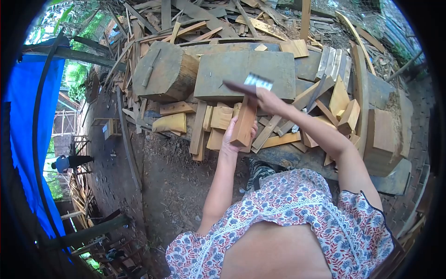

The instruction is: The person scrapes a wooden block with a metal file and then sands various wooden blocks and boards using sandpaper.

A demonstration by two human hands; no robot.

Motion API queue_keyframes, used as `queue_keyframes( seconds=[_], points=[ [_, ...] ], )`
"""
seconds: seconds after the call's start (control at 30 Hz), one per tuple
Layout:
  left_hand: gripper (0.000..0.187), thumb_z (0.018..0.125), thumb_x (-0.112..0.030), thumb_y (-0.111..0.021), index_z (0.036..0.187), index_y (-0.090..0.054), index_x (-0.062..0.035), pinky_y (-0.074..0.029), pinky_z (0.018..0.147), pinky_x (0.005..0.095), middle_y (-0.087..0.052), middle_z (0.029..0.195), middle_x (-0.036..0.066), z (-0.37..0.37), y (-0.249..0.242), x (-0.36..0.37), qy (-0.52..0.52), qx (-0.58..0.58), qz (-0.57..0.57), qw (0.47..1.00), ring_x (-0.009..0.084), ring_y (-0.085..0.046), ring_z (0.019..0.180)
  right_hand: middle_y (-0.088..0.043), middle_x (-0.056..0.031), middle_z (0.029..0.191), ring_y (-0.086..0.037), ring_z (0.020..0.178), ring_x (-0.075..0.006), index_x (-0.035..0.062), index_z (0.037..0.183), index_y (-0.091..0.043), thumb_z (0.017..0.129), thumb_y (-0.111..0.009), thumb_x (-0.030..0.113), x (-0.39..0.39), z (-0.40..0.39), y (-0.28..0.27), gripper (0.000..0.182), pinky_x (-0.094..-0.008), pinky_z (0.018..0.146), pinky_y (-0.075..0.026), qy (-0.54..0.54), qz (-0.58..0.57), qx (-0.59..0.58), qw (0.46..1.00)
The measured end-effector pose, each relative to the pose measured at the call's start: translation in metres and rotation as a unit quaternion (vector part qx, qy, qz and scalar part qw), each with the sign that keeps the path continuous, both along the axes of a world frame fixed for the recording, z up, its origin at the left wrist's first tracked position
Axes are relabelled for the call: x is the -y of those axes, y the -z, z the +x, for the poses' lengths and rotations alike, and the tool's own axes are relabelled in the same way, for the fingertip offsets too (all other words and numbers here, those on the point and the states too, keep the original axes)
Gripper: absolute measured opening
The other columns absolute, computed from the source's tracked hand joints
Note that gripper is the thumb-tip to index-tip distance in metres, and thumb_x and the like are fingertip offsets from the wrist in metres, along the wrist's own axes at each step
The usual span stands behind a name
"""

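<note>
My left hand [230, 134] is wrapped around a reddish-brown wooden block [244, 124], its thumb along one side and fingertips showing on the other. The block is tilted, its near end towards me. At its far end, my right hand [266, 100] is closed on a dark brown, flat tapered piece [239, 88] that reaches out to the left across the block; its exact kind I cannot tell. Just behind that piece, a black-and-white patterned patch [259, 82] shows over the large grey-topped block [232, 69].
Another big block [162, 74] at left carries a wood-handled tool [149, 70]. Cut wood pieces [222, 116] lie along the bench, more [346, 116] at right. Scrap wood [204, 21] piles up behind. A person [72, 162] is far left, near a blue tarp [35, 125].
</note>
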State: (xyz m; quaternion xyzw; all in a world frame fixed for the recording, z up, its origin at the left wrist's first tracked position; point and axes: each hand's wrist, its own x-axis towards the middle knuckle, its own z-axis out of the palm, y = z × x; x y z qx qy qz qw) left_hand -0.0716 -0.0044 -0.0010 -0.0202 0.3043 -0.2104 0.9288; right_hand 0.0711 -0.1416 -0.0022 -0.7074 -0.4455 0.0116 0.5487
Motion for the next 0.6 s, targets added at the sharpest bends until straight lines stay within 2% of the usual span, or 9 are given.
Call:
queue_keyframes(
  seconds=[0.07, 0.13, 0.17, 0.27, 0.33, 0.4, 0.47, 0.53, 0.6],
  points=[
    [0.05, 0.087, -0.032, -0.049, 0.124, -0.04, -0.0001, -0.047, 0.078, 0.036, -0.051, 0.108, 0.014, -0.008, 0.004, 0.004, -0.045, 0.026, 0.005, 0.999, 0.0234, -0.048, 0.099, -0.053, -0.0175, 0.118, -0.049, 0.11, -0.035, 0.0059, 0.124, -0.047, 0.078, -0.053, 0.002, 0.021, -0.034, -0.045, 0.046, -0.0428, 0.094, -0.039, -0.167, -0.163, -0.062, 0.97],
    [0.047, 0.088, -0.032, -0.047, 0.124, -0.04, -0.0021, -0.044, 0.089, 0.0427, -0.051, 0.112, 0.013, -0.018, 0.056, -0.011, 0.012, 0.15, 0.264, 0.953, 0.0239, -0.049, 0.105, -0.054, -0.0111, 0.121, -0.048, 0.116, -0.03, 0.015, 0.123, -0.05, 0.071, -0.052, -0.005, 0.039, -0.077, -0.039, 0.055, -0.0426, 0.099, -0.037, -0.122, -0.087, 0.113, 0.982],
    [0.046, 0.089, -0.033, -0.045, 0.123, -0.04, -0.0034, -0.041, 0.094, 0.0461, -0.051, 0.113, 0.013, -0.008, 0.01, 0.004, -0.014, 0.144, 0.269, 0.952, 0.0245, -0.05, 0.109, -0.047, -0.0052, 0.13, -0.039, 0.124, -0.0271, 0.0118, 0.125, -0.048, 0.079, -0.054, 0.003, 0.048, -0.082, -0.044, 0.047, -0.0427, 0.105, -0.029, -0.174, -0.12, 0.105, 0.972],
    [0.044, 0.09, -0.037, -0.045, 0.119, -0.045, -0.0044, -0.049, 0.082, 0.0438, -0.052, 0.115, 0.017, -0.016, 0.039, -0.005, -0.011, 0.082, 0.151, 0.985, 0.0269, -0.056, 0.101, -0.048, -0.0073, 0.128, -0.042, 0.121, -0.0291, 0.0101, 0.124, -0.048, 0.078, -0.053, 0.001, 0.038, -0.066, -0.001, 0.047, -0.0422, 0.103, -0.032, -0.147, -0.102, 0.076, 0.981],
    [0.042, 0.087, -0.035, -0.052, 0.113, -0.048, -0.0023, -0.047, 0.076, 0.0357, -0.055, 0.1, 0.014, -0.004, 0.024, -0.001, 0.018, 0.048, -0.008, 0.999, 0.0232, -0.053, 0.085, -0.055, -0.0159, 0.112, -0.052, 0.104, -0.0337, 0.0099, 0.125, -0.047, 0.076, -0.049, -0.005, 0.018, -0.028, 0.047, 0.051, -0.0378, 0.091, -0.041, -0.109, -0.125, -0.032, 0.986],
    [0.037, 0.087, -0.029, -0.052, 0.106, -0.05, 0.0034, -0.046, 0.077, 0.0355, -0.052, 0.092, 0.015, -0.002, 0.01, 0.002, 0.007, -0.006, -0.04, 0.999, 0.0236, -0.05, 0.082, -0.058, -0.0197, 0.102, -0.055, 0.097, -0.0346, 0.0123, 0.125, -0.047, 0.079, -0.046, -0.002, 0.007, 0.011, 0.046, 0.049, -0.0374, 0.088, -0.042, -0.076, -0.051, -0.019, 0.996],
    [0.04, 0.087, -0.03, -0.052, 0.107, -0.05, 0.0046, -0.046, 0.077, 0.0352, -0.052, 0.092, 0.015, -0.001, 0.01, 0.004, 0.009, 0.003, -0.024, 1.0, 0.0237, -0.05, 0.082, -0.058, -0.021, 0.098, -0.055, 0.092, -0.0391, 0.0052, 0.11, -0.054, 0.087, -0.047, 0.012, -0.003, 0.051, 0.109, 0.025, -0.0416, 0.08, -0.045, 0.073, -0.206, -0.046, 0.975],
    [0.042, 0.087, -0.031, -0.051, 0.108, -0.049, 0.0059, -0.047, 0.076, 0.0349, -0.052, 0.091, 0.014, -0.004, 0.016, 0.0, 0.007, 0.012, -0.008, 1.0, 0.0237, -0.05, 0.082, -0.058, -0.021, 0.097, -0.054, 0.091, -0.0412, 0.0052, 0.108, -0.054, 0.088, -0.047, 0.017, -0.003, 0.064, 0.093, 0.024, -0.0417, 0.077, -0.046, 0.113, -0.325, -0.05, 0.937],
    [0.05, 0.086, -0.04, -0.053, 0.111, -0.047, 0.0035, -0.049, 0.075, 0.0361, -0.055, 0.094, 0.016, -0.005, 0.028, -0.006, 0.038, 0.016, 0.089, 0.995, 0.0245, -0.055, 0.085, -0.058, -0.021, 0.098, -0.054, 0.093, -0.0402, 0.0062, 0.112, -0.052, 0.087, -0.047, 0.015, -0.003, 0.053, 0.066, 0.027, -0.0408, 0.078, -0.046, 0.085, -0.305, -0.076, 0.945]
  ],
)
